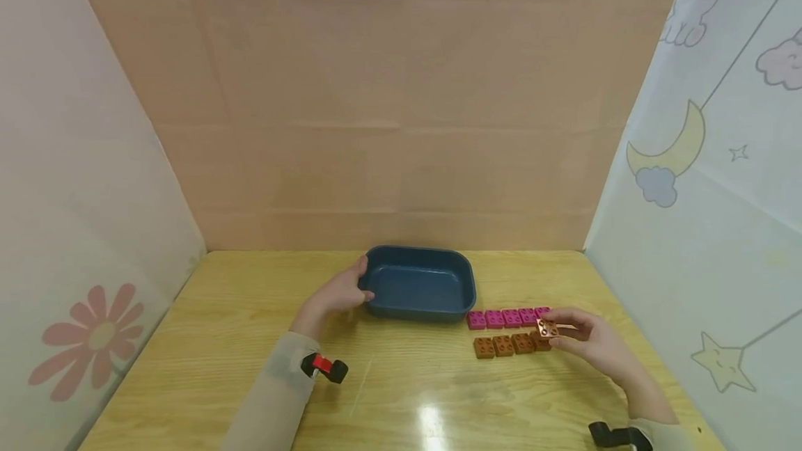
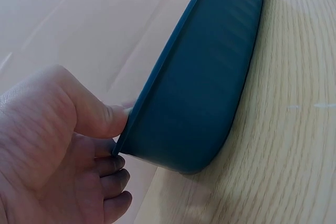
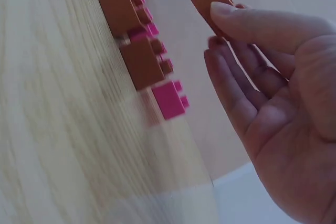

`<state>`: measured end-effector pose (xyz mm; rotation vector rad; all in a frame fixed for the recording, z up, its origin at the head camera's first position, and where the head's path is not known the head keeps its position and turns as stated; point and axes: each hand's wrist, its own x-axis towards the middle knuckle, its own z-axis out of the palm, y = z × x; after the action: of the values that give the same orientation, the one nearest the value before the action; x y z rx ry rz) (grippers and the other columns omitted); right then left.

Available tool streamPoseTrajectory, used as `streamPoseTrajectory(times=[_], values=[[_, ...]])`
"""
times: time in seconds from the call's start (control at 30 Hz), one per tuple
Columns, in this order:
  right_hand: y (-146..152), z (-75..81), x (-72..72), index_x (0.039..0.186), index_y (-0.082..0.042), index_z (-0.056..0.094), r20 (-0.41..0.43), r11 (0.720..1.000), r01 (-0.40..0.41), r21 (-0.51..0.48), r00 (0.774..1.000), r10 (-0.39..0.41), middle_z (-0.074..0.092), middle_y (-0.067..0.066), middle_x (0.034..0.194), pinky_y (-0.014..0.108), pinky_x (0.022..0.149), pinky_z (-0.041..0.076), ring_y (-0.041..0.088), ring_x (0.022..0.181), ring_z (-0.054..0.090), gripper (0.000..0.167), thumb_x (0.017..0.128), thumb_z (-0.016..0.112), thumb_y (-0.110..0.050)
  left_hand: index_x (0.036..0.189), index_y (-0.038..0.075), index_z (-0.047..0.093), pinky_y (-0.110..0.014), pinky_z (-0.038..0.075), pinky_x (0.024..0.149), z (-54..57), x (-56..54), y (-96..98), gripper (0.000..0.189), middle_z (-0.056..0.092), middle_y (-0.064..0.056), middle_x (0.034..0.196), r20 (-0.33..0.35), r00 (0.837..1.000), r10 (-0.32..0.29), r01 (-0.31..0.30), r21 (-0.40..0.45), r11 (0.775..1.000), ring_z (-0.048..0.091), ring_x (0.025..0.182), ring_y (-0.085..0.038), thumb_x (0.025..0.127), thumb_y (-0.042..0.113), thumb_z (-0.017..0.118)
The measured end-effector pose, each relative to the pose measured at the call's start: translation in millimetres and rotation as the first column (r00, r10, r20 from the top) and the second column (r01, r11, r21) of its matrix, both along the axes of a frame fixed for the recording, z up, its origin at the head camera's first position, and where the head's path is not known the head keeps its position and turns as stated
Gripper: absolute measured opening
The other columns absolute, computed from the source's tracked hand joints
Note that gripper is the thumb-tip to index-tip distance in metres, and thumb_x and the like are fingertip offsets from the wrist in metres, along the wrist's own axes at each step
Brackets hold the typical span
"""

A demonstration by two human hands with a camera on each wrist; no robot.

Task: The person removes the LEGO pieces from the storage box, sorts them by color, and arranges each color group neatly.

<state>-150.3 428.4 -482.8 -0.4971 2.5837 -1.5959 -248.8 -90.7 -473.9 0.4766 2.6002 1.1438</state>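
Observation:
At the left end of a dark blue plastic basin (image 1: 418,291), my left hand (image 1: 341,289) pinches the rim, thumb on one side and fingers curled on the other. My right hand (image 1: 592,341) holds a brown toy building brick (image 3: 212,6) between thumb and fingertips, raised above the tabletop. Below it runs a row of brown bricks (image 1: 503,346), studs up, its right end partly hidden by the held brick. Behind that row stands a row of pink bricks (image 1: 512,318), beginning at the basin's front right corner.
A light wooden table (image 1: 401,381) carries everything. A plain tan backdrop (image 1: 401,124) rises behind the basin. White panels stand at both sides, the left with a red flower (image 1: 88,339), the right with a moon (image 1: 673,148) and star (image 1: 727,360).

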Motion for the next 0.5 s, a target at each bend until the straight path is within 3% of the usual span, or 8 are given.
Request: streamPoseTrajectory(times=[0.2,0.33,0.5], values=[[20,-5.8,-0.3,0.137,0.007,0.064,0.049,0.997,0.026,0.071,0.998,-0.03,0.071,0.012,0.133,0.018,0.096,0.054,-0.005,0.116,0.064,0.045,0.097,0.079,-0.008,0.169,-0.004,0.005,-0.053,0.015,0.13,3.0,0.8,-1.0,0.092,0.009,-0.022,0.176,0.024,1.0,0.008,-0.009,0.02,1.0,0.012,0.162,-0.037,0.102,0.009,0.068],[30,-9.4,0.3,0.136,0.005,0.066,0.061,0.993,0.052,0.106,0.996,-0.059,0.069,0.021,0.134,0.02,0.095,0.055,-0.006,0.115,0.063,0.046,0.095,0.081,-0.01,0.168,-0.005,0.005,-0.053,0.014,0.13,4.6,0.7,-1.2,0.092,0.009,-0.023,0.176,0.012,1.0,0.003,-0.004,0.009,1.0,0.012,0.162,-0.037,0.102,0.009,0.067],[38,-11.5,2.5,0.135,0.005,0.067,0.077,0.984,0.084,0.157,0.992,-0.097,0.069,0.022,0.133,0.021,0.092,0.056,-0.005,0.111,0.064,0.045,0.096,0.081,-0.012,0.168,-0.004,0.005,-0.052,0.015,0.13,3.3,0.1,0.8,0.092,0.009,-0.023,0.176,0.01,1.0,-0.004,0.004,-0.006,1.0,0.011,0.162,-0.036,0.102,0.01,0.067]])
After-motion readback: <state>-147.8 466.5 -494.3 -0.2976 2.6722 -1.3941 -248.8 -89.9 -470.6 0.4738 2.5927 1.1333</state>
